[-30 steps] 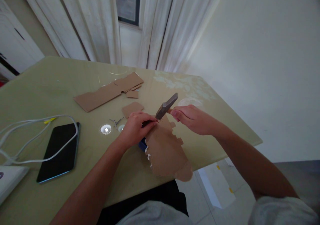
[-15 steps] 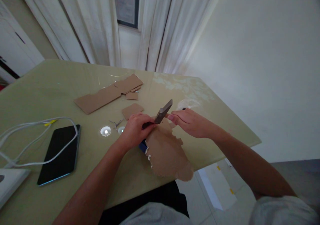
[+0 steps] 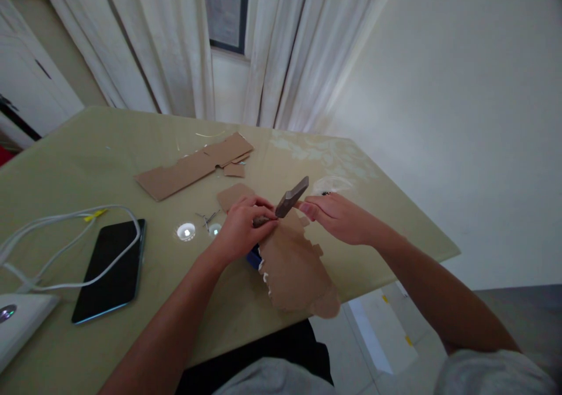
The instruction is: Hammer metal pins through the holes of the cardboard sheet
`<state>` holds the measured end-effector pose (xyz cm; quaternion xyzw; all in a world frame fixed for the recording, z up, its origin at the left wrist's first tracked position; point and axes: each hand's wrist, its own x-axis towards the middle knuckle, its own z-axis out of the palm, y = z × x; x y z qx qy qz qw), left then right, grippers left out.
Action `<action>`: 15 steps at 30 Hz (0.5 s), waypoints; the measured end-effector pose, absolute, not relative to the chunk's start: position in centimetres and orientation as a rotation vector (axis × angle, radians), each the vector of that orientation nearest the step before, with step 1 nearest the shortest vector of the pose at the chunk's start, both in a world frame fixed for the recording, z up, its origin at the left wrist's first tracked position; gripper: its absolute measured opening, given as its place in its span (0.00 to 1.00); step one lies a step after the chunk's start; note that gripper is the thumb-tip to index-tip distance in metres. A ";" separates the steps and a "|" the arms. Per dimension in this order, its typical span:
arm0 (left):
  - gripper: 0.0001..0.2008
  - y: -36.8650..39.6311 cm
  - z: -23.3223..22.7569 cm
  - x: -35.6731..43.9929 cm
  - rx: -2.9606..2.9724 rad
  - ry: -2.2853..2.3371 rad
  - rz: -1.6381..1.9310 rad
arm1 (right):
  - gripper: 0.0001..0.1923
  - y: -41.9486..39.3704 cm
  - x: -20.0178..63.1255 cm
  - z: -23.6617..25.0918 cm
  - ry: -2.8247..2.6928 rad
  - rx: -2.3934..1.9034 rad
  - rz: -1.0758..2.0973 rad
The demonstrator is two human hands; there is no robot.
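At four o'clock, the right hand [image 3: 340,218] grips a hammer [image 3: 290,198], handle mostly hidden. The left hand [image 3: 244,229] pinches something indistinct.

2 bare forearms [image 3: 184,313] angle inward, converging. Bare left hand [image 3: 241,228]: thumb and index fingertips close together, contact unclear. Bare right hand [image 3: 336,218]: fingers curled in grip.

No text, label, brand or number can be read anywhere. The yellow tag [image 3: 95,215] on the white cable [image 3: 115,206] is too small to make out (any print on it is lost at this size), and the tablet [image 3: 109,292] shows only a dark face. No lettering can be picked out on the hammer [image 3: 291,198] or the cardboard sheet [image 3: 298,266] either.
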<state>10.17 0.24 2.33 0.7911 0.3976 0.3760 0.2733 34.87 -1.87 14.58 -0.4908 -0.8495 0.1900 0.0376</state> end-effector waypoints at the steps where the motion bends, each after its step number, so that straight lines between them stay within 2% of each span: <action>1: 0.05 0.3 2.3 10.2 2.116 1.073 1.003 | 0.31 -1.9 34.9 14.7 -2.591 -1.497 0.583; 7: 0.07 0.4 1.8 10.2 2.013 1.010 1.016 | 0.31 -1.9 34.7 14.4 -2.598 -1.518 0.575; 15: 0.16 0.5 1.6 10.1 1.982 0.982 1.018 | 0.33 -1.9 35.0 14.7 -2.570 -1.501 0.554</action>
